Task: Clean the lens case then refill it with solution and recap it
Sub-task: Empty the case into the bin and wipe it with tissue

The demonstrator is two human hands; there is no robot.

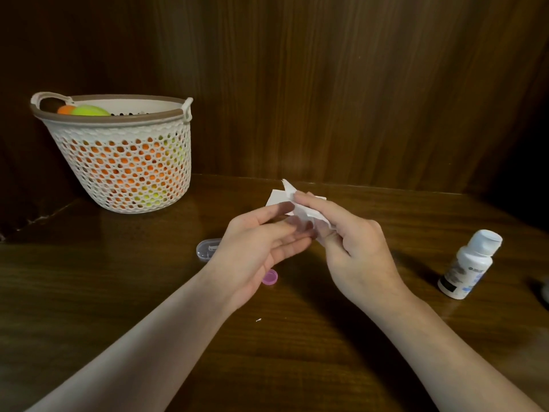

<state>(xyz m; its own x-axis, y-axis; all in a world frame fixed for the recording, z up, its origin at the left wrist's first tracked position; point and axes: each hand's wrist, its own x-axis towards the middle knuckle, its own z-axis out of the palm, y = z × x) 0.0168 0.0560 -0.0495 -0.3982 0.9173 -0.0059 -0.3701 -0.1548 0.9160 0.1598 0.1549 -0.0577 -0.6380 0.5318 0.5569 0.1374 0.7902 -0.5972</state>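
Note:
My right hand (353, 248) pinches a crumpled white tissue (300, 208) above the table's middle. My left hand (261, 245) meets it from the left, fingers curled around something small that the tissue and fingers mostly hide; I cannot tell what it is. A pink round cap (269, 277) lies on the table just under my left palm. A clear oblong case (208, 248) rests to the left of that hand. The white solution bottle (468, 264) stands upright at the right, its cap on.
A white perforated basket (118, 162) with orange and yellow-green balls stands at the back left on the dark wooden table (267, 367). A wooden wall closes the back. A dark object (545, 289) shows at the right edge.

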